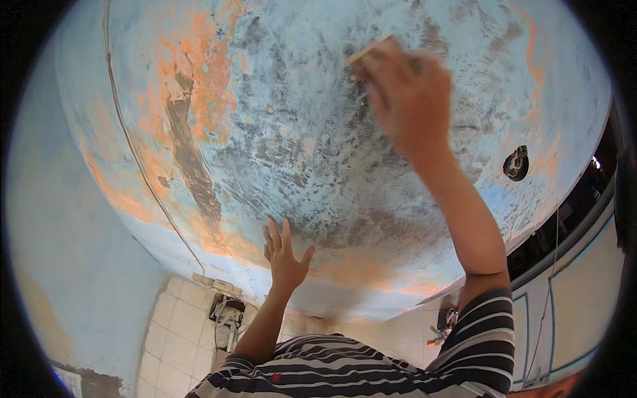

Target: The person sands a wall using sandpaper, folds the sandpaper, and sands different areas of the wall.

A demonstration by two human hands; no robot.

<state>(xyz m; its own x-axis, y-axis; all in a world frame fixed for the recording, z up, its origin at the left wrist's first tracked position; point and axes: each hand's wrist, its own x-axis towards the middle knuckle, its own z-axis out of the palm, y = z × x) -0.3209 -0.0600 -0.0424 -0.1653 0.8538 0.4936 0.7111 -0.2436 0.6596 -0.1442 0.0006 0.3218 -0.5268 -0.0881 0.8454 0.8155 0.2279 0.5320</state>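
Upper centre: our right hand (415, 96) grips one tan-edged pad (369, 51) at blue wall (298, 156); lower centre: our left hand (287, 263) spread wide.

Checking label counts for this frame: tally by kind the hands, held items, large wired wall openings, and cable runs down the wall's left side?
Hands: 2 (left hand, right hand)
Held items: 1 (pale-edged flat tool, blurred)
Large wired wall openings: 1 (dark hole)
Left-side cable runs: 1 (thin cable)
Total: 5
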